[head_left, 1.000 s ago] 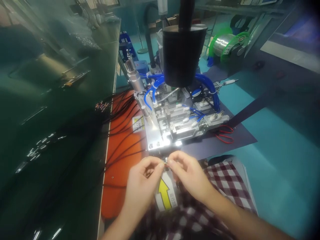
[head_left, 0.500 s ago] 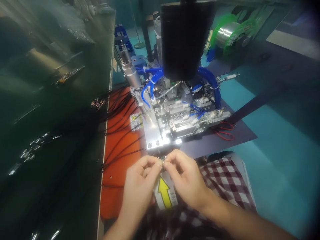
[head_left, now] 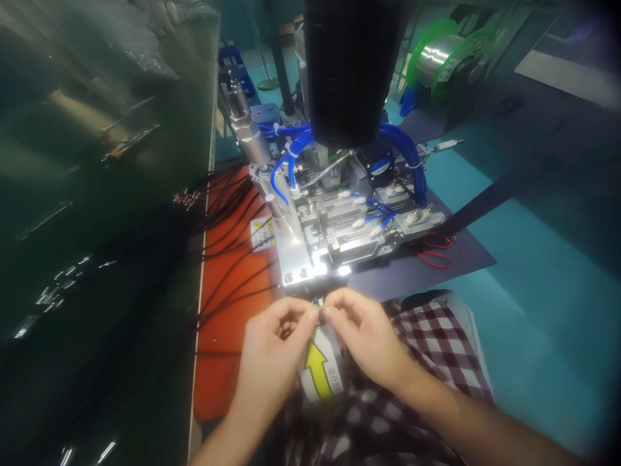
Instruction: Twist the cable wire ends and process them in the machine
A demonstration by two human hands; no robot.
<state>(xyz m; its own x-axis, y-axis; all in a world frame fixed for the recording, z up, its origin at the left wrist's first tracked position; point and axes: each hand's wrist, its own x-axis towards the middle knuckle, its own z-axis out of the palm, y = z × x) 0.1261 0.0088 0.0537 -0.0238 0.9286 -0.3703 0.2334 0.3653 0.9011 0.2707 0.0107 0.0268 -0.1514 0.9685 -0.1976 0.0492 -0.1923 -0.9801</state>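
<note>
My left hand (head_left: 279,343) and my right hand (head_left: 361,330) meet fingertip to fingertip, both in a pinch. Between the tips shows a tiny coloured sliver, perhaps thin wire ends; it is too small to name. They are just in front of the metal machine (head_left: 334,226), near its front edge. Under the hands lies a white label with a yellow arrow (head_left: 317,370), partly covered by the left thumb side. Several black cables (head_left: 237,294) run across the orange board (head_left: 233,382) left of my left hand.
A green spool of solder wire (head_left: 439,61) stands at the back right. A thick black tube (head_left: 356,71) hangs over the machine. Blue hoses (head_left: 407,152) arch behind. On the dark bench (head_left: 121,259) at left lie small metal parts (head_left: 53,291) and a bundle of wire ends (head_left: 188,197).
The view has shifted slightly. Both hands stay pinched together at the same place before the machine, the right hand a little to the right; a coloured sliver now shows between the fingertips.
</note>
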